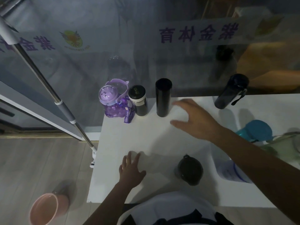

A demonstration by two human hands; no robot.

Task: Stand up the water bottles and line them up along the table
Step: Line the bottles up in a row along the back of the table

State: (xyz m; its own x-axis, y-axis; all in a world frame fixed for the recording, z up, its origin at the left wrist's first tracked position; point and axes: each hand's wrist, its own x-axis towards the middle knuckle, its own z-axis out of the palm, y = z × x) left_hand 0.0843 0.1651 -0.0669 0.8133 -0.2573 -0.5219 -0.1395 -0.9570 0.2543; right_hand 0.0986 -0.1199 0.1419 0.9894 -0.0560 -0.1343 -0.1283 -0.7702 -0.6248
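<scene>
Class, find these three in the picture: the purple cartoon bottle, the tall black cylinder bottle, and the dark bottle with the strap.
purple cartoon bottle (108, 96): head view, on its domed lid.
tall black cylinder bottle (163, 101): head view, mid body.
dark bottle with the strap (227, 95): head view, on its side wall.

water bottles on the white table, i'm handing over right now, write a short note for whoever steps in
Left hand: empty, flat on the near table edge.
Right hand: empty, fingers spread, hovering beside the tall black bottle.
Done: purple bottle, silver-banded black bottle and the tall black bottle stand in a row at the far left edge. A dark strap bottle stands alone, far right.
Left: the dark-lidded bottle near the front, the blue-lidded bottle and clear bottle at right, both partly hidden, need joining to the row.
</scene>
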